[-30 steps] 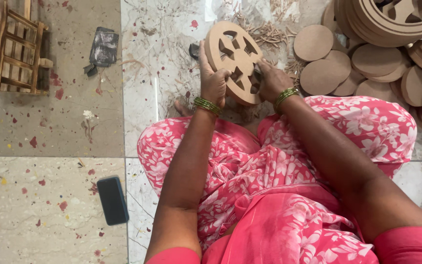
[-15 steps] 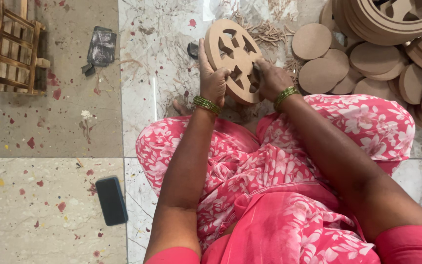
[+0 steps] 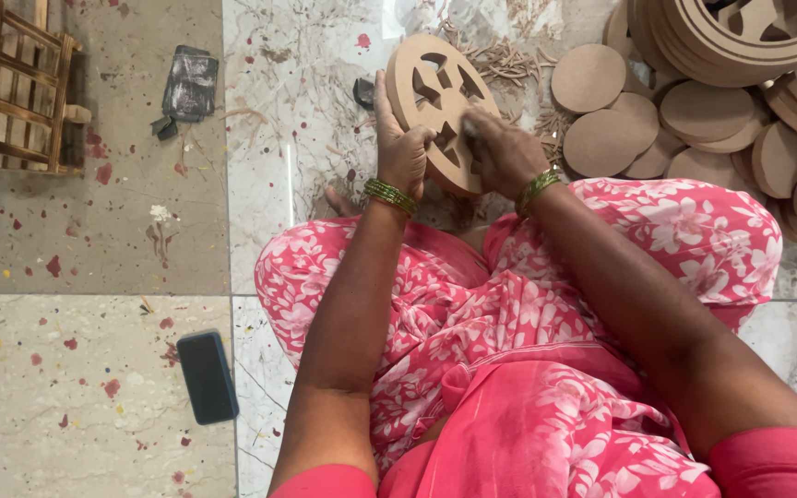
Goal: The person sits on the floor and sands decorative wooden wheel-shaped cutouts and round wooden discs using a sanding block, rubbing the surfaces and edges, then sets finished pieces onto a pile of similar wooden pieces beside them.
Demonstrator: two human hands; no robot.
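I sit cross-legged on the floor in pink flowered cloth. A round wooden disc with cut-out openings (image 3: 428, 92) stands tilted in front of my knees. My left hand (image 3: 400, 148) grips its left edge, thumb up along the rim. My right hand (image 3: 500, 148) presses against the disc's lower right face, fingers closed; what lies under them is hidden. Green bangles ring both wrists.
Plain round wooden discs (image 3: 606, 138) lie in a pile at the upper right, with a stack of cut-out rings (image 3: 740, 37) behind them. Wood shavings (image 3: 509, 65) litter the tiles. A dark phone (image 3: 207, 375) lies at the lower left, a wooden rack (image 3: 16, 92) at upper left, dark pads (image 3: 189, 85) nearby.
The right hand has shifted slightly across the disc's face. The disc and the left hand stay nearly where they were.
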